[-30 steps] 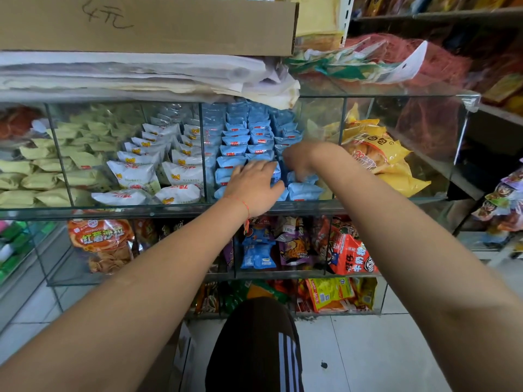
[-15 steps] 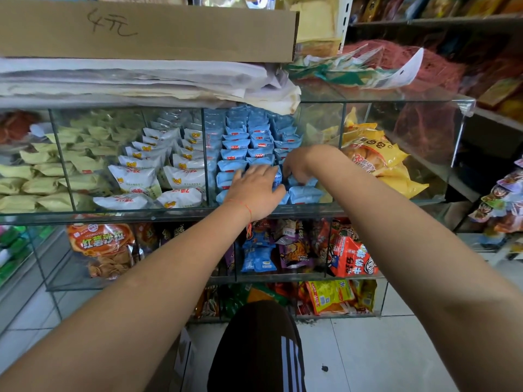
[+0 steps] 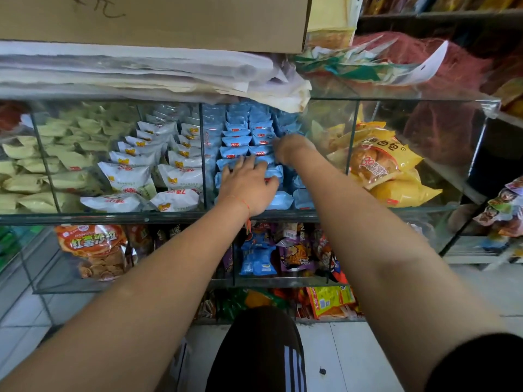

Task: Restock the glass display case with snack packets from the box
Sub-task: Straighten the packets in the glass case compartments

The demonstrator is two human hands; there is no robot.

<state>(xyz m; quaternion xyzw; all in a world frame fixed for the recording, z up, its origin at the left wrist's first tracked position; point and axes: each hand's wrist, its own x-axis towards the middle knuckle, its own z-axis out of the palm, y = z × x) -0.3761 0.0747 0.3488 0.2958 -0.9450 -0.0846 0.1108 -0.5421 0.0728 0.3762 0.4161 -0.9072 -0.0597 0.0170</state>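
Observation:
Both my arms reach into the middle compartment of the glass display case [image 3: 396, 96], which is filled with rows of blue snack packets [image 3: 236, 141]. My left hand [image 3: 246, 186] lies flat with fingers spread on the front blue packets, pressing on them. My right hand [image 3: 291, 148] is deeper in, to the right, fingers bent down among the blue packets; what it holds is hidden. The box is only partly seen as a cardboard corner [image 3: 181, 360] at my left leg.
White packets [image 3: 127, 176] and pale green packets [image 3: 25, 182] fill the compartments to the left, yellow bags [image 3: 382, 165] the one on the right. A cardboard box [image 3: 158, 21] and folded plastic sheets [image 3: 135, 72] rest on the glass top. Lower shelves hold mixed snacks [image 3: 294, 253].
Both hands have pushed further back into the blue compartment. My left hand has opened flat over the front packets, and my right hand has moved up along the right-hand row.

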